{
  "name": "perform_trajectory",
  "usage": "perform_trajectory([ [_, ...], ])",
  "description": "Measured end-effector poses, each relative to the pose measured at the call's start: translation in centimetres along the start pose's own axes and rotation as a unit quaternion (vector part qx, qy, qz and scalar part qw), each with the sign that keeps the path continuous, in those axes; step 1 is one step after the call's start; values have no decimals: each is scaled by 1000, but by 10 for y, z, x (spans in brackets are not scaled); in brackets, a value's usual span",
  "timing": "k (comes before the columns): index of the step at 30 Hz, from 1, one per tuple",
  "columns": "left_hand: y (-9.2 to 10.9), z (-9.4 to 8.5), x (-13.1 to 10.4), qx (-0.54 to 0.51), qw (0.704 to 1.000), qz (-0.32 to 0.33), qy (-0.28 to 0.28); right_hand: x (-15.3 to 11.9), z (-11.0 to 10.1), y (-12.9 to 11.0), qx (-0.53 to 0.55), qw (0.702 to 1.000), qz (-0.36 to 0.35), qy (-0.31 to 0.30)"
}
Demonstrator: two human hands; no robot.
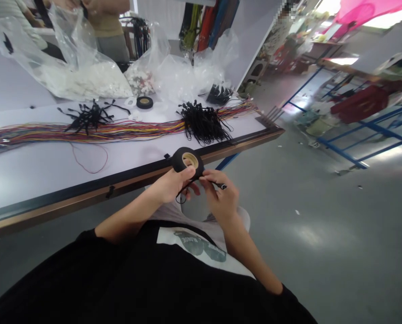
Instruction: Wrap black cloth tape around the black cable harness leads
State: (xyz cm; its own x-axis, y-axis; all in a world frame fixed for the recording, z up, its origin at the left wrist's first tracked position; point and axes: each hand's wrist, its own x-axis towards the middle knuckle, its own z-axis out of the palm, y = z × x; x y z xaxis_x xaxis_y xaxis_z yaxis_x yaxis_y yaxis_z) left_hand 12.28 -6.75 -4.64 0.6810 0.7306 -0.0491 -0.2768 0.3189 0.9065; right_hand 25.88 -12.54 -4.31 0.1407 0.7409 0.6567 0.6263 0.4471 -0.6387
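My left hand (175, 184) grips a roll of black tape (179, 157), its thumb at the pale cardboard core. Just right of the roll, my right hand (221, 191) pinches a thin black cord (217, 184) with a small light-coloured end. A loop of thin black cord hangs below the roll, between the hands. Both hands are in front of the table's near edge. Beyond them on the table, a pile of black looped cords (202, 122) and a smaller black bunch (91, 116) lie over long multicoloured wires (146, 129).
A second tape roll (144, 102) lies behind the wires. Clear plastic bags (86, 78) with white parts line the table's back. The brown table edge (69, 202) runs before me. Blue metal frames (342, 157) stand at right. People show at the top.
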Motion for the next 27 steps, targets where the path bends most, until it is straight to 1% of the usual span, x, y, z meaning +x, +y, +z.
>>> perform_trajectory([
  [1,1,-1,1,-25,999,-17,-30,-1,0,-1,13,1000,23,-1],
  [2,0,-1,2,-43,998,-24,-48,-2,0,-1,28,998,60,5],
  [4,-3,-1,2,-49,997,-9,-53,-3,2,1,67,986,152,32],
  [6,-5,-1,-2,-15,998,49,-39,-3,4,6,121,964,229,52],
  [7,-4,-2,-4,21,995,85,-42,-2,4,9,148,954,255,54],
  [8,-3,-5,-7,68,989,120,-57,-1,4,11,167,946,275,49],
  [9,0,-7,-9,120,977,151,-89,0,3,11,172,942,286,40],
  [11,6,-13,-13,217,942,188,-176,2,0,9,140,949,282,25],
  [12,9,-14,-13,254,925,196,-203,2,-2,7,112,958,264,23],
  [13,11,-15,-13,281,917,203,-198,3,-4,4,86,968,237,23],
  [14,11,-14,-12,304,916,205,-160,4,-6,0,68,977,202,22],
  [16,9,-10,-8,338,916,213,-32,6,-8,-6,54,990,128,20],
  [17,7,-7,-5,354,908,222,21,6,-8,-8,52,994,95,19],
  [18,5,-4,-3,373,896,236,50,6,-8,-9,50,996,71,19],
  [20,1,-1,1,409,870,269,62,6,-6,-9,40,997,64,15],
  [22,-5,1,4,426,853,292,79,6,-3,-5,36,995,94,-9],
  [23,-8,2,4,425,850,295,97,5,-1,-3,35,993,111,-26],
  [25,-13,5,4,407,857,291,125,4,1,1,23,991,127,-44],
  [27,-15,7,3,352,883,270,153,3,2,4,-11,992,120,-19],
])
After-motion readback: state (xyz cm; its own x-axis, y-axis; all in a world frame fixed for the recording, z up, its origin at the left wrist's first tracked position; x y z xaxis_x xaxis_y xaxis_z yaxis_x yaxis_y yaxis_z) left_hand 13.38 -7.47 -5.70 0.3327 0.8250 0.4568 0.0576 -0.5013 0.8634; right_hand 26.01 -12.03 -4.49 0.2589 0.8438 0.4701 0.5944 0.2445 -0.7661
